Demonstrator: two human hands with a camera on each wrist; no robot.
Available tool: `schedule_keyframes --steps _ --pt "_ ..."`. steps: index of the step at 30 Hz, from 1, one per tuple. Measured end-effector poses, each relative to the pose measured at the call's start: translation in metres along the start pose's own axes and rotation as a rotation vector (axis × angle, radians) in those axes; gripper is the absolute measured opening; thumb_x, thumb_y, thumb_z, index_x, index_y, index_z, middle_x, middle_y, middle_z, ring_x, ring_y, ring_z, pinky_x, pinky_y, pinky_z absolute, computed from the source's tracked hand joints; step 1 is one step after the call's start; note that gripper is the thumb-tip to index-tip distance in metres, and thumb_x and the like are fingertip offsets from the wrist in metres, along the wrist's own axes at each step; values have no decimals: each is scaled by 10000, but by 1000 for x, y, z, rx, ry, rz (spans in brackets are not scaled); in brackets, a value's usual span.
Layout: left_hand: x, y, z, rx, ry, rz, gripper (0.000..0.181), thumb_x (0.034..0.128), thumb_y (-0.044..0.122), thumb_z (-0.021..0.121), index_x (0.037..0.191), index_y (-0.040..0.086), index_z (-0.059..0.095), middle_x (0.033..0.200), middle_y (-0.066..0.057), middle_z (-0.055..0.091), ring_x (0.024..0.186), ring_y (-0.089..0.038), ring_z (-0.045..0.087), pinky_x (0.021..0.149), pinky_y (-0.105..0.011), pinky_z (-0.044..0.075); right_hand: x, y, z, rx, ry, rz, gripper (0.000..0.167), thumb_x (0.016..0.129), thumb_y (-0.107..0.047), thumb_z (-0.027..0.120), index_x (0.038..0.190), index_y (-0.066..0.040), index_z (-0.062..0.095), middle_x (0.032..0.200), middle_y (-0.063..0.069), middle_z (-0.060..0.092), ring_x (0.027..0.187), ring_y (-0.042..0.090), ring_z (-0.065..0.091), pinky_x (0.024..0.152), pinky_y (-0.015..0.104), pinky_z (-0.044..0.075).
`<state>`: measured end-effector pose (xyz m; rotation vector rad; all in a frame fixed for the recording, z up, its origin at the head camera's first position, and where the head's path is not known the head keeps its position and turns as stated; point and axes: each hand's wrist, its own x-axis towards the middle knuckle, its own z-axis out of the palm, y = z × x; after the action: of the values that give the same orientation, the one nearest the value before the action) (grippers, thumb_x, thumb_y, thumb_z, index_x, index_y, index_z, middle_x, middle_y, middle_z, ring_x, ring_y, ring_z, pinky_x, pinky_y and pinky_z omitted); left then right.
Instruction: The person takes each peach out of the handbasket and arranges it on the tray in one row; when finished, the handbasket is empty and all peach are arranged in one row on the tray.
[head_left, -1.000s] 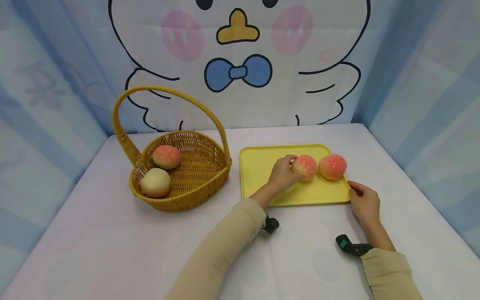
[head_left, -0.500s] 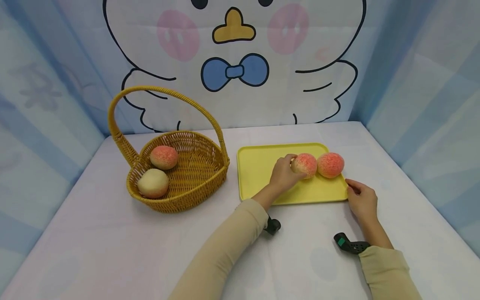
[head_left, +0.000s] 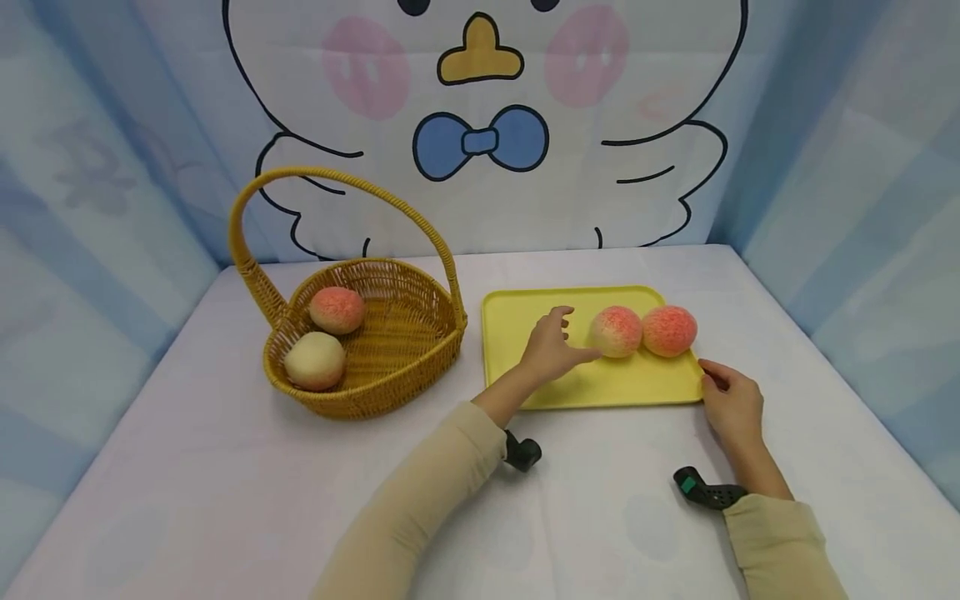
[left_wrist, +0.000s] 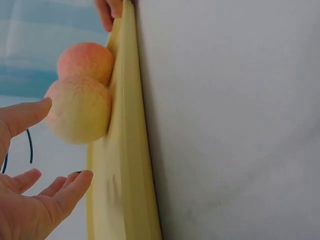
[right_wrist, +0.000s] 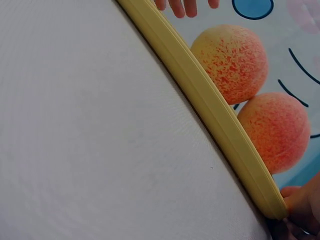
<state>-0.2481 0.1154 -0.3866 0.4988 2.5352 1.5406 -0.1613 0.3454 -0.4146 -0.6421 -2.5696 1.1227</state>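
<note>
Yellow tray (head_left: 517, 325) on the cloth-covered bench (head_left: 607, 517), used as my clock: centre at the tray's middle, twelve toward the cartoon backdrop (head_left: 480, 217). Inner peach (head_left: 617, 332), pink fading to cream, rests on it just off centre toward two. Outer peach (head_left: 670, 331), redder, lies farther out between two and three, by the rim. The pair look to be touching.

Change noted: half a second ago my left hand (head_left: 550, 350) had its fingers about the inner peach. Now it has drawn back toward nine, thumb and fingers spread well apart in a loose C, holding nothing. Thumb tip lies close by the peach's near edge; cannot tell whether it grazes. Peach stays put on the tray with no grip on it. My reading: I have let go of it, it sits stably by itself, and the left hand is unburdened.

Right hand (head_left: 735, 407), at four: thumb and fingers pinch the tray's corner, as before. Judged to be steadying it.

Wicker basket (head_left: 375, 404) at nine, beside the tray but apart, handle upright. Inside, by its own dial: pink peach (head_left: 337, 310) at ten, pale peach (head_left: 314, 361) at eight, both unmoved.
</note>
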Motion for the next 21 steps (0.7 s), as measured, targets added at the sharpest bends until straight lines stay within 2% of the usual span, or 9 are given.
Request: schedule_keyframes --steps 6,11,14,16,18,21 --pt "-14 -7 -35 -31 -5 23 723 763 205 763 1360 65 379 1268 -173 456 1107 -272 506 839 -312 465 2 2 2 -12 -10 17 371 946 -71 389 1277 54 499 1213 242 522 1050 296 476 712 208 385" --pt "-27 -6 -63 -88 -32 51 707 777 177 750 1366 63 376 1295 -167 435 1142 -279 485 858 -316 464 3 3 2 -26 -19 19 375 947 -77 386 1283 51 495 1209 244 519 1044 304 472 702 211 383" --pt "-36 -4 -82 -147 -44 58 696 776 156 749 1362 73 383 1292 -145 433 1156 -276 474 864 -304 463 3 3 2 -23 -29 38 381 950 -82 382 1295 43 484 1222 241 510 1053 305 465 729 236 401" --pt "-41 -3 -94 -173 -43 58 684 772 143 751 1353 86 396 1281 -125 442 1160 -268 474 868 -300 461 3 2 3 -19 -38 50 386 954 -84 379 1307 41 470 1241 246 495 1073 315 453 783 295 423" --pt "-45 -3 -104 -183 -38 60 668 772 131 750 1344 91 407 1270 -117 451 1150 -263 481 861 -302 466 3 2 3 -20 -48 57 390 957 -86 373 1318 35 460 1259 243 483 1095 319 445 830 358 425" --pt "-54 0 -119 -165 -28 72 641 767 110 751 1321 83 431 1231 -111 488 1119 -264 509 844 -302 475 3 1 3 -20 -56 57 392 960 -87 368 1323 35 452 1271 245 474 1112 324 438 861 387 424"
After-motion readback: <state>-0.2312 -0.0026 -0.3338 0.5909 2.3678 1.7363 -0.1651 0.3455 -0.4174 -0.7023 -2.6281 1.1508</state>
